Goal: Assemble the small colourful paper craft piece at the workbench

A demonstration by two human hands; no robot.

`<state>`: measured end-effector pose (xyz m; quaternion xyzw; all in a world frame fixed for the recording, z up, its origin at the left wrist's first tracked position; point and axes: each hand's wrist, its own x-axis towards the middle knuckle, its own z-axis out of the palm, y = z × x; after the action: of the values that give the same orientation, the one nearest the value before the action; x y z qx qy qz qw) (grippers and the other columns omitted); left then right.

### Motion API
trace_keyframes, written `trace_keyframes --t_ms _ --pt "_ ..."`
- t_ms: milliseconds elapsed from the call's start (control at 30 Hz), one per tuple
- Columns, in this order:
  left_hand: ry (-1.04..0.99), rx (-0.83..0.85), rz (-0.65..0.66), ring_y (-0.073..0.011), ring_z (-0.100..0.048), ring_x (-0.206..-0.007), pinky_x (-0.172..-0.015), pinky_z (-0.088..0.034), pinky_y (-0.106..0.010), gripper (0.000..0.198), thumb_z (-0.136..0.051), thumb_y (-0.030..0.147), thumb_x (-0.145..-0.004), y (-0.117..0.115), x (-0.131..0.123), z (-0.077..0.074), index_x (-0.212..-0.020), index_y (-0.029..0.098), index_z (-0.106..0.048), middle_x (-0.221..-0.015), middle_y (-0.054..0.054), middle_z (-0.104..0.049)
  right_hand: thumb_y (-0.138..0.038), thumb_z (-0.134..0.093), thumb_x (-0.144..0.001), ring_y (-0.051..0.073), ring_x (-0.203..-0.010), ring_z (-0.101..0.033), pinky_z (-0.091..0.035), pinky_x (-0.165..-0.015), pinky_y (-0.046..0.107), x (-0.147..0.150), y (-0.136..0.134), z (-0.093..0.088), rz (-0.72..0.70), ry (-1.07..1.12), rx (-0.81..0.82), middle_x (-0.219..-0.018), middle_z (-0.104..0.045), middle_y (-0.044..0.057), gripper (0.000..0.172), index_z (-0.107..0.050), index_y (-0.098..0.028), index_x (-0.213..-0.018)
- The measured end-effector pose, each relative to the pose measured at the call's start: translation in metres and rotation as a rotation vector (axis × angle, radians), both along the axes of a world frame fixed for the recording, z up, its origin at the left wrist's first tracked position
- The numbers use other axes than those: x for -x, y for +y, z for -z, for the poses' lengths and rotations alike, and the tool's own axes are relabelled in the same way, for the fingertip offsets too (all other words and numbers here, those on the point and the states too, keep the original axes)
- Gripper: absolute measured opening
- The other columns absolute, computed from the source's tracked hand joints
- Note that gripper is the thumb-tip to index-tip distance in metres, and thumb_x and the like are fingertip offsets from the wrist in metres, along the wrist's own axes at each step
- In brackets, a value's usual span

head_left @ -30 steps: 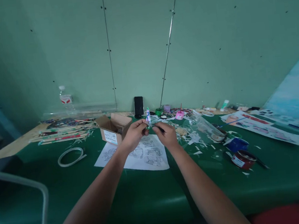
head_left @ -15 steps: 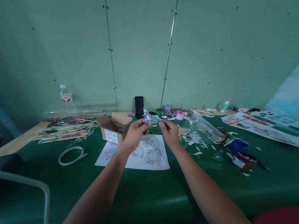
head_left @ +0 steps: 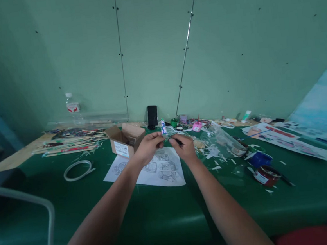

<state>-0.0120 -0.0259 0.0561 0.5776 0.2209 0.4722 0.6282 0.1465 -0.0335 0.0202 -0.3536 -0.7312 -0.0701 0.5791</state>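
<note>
A small painted piece (head_left: 163, 127), white with purple and green, stands upright above the fingertips of my left hand (head_left: 150, 147), which pinches its lower end. Close beside it on the right is my right hand (head_left: 184, 146), its fingers pressed together near the base of the piece; whatever they hold is too small and dark to name. Below both hands a white sheet with line drawings (head_left: 169, 173) lies on the green table cover (head_left: 161, 209). An open cardboard box (head_left: 122, 145) sits just behind my left hand.
Painted sticks (head_left: 68, 147) and a tape ring (head_left: 79, 170) lie left. A phone (head_left: 152, 116) leans on the wall. On the right are a plastic bag (head_left: 224, 139), a blue cup (head_left: 260, 159), a dark red jar (head_left: 267, 175) and a painted sheet (head_left: 289, 139).
The painted piece has shifted slightly right and turned more upright. My right hand has moved a little left and down, closer to my left fingertips.
</note>
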Motion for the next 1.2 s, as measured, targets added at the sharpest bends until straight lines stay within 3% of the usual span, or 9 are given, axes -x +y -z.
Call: trace_keyframes --t_ms 333,500,667,800,967,1200 --pt "-0.079 0.125 0.134 -0.007 -0.038 -0.056 -0.055 -0.031 -0.026 0.015 -0.066 0.023 -0.071 0.0 0.003 -0.001 -0.065 0.013 -0.056 -0.065 -0.001 -0.046 -0.035 -0.05 -0.087 0.012 -0.055 -0.056 -0.042 -0.055 0.024 -0.004 0.0 -0.003 0.022 -0.044 -0.052 -0.062 -0.063 0.002 0.024 -0.064 -0.019 -0.075" --pt "-0.108 0.174 0.14 -0.0066 -0.038 -0.056 -0.054 -0.031 -0.025 0.013 -0.064 0.018 -0.072 -0.003 0.003 -0.004 -0.066 0.012 -0.055 -0.067 -0.002 -0.048 -0.034 -0.05 -0.086 0.012 -0.056 -0.057 -0.043 -0.055 0.023 -0.004 0.001 -0.002 0.024 -0.047 -0.062 -0.064 -0.064 0.002 0.023 -0.065 -0.019 -0.076" --pt "-0.128 0.198 0.207 -0.0068 -0.039 -0.057 -0.057 -0.032 -0.025 0.011 -0.062 0.019 -0.075 -0.007 0.003 -0.007 -0.07 0.013 -0.055 -0.07 -0.002 -0.05 -0.038 -0.051 -0.085 0.014 -0.058 -0.058 -0.045 -0.056 0.025 -0.011 0.005 -0.001 0.092 0.057 -0.067 -0.065 -0.064 0.003 0.025 -0.065 -0.019 -0.075" --pt "-0.111 0.135 0.138 -0.0073 -0.039 -0.059 -0.058 -0.032 -0.026 0.014 -0.066 0.021 -0.074 -0.006 0.002 -0.006 -0.068 0.014 -0.055 -0.067 0.0 -0.045 -0.039 -0.049 -0.086 0.013 -0.052 -0.053 -0.043 -0.052 0.025 -0.014 0.005 -0.002 0.09 0.123 -0.068 -0.058 -0.06 0.001 0.028 -0.063 -0.019 -0.073" --pt "-0.073 0.059 0.021 -0.0085 -0.038 -0.06 -0.058 -0.031 -0.027 0.021 -0.066 0.028 -0.073 -0.004 0.001 -0.004 -0.063 0.015 -0.053 -0.064 0.001 -0.041 -0.04 -0.048 -0.086 0.012 -0.05 -0.05 -0.041 -0.051 0.025 -0.005 0.001 -0.002 -0.001 0.044 -0.014 -0.057 -0.057 0.0 0.029 -0.062 -0.019 -0.071" --pt "-0.011 -0.024 -0.007 -0.0083 -0.039 -0.06 -0.057 -0.029 -0.025 0.018 -0.065 0.029 -0.072 -0.005 -0.001 -0.004 -0.067 0.015 -0.054 -0.065 0.001 -0.045 -0.037 -0.049 -0.086 0.011 -0.051 -0.051 -0.04 -0.052 0.024 -0.002 0.001 0.0 -0.001 0.004 -0.025 -0.057 -0.058 0.0 0.026 -0.063 -0.019 -0.072"
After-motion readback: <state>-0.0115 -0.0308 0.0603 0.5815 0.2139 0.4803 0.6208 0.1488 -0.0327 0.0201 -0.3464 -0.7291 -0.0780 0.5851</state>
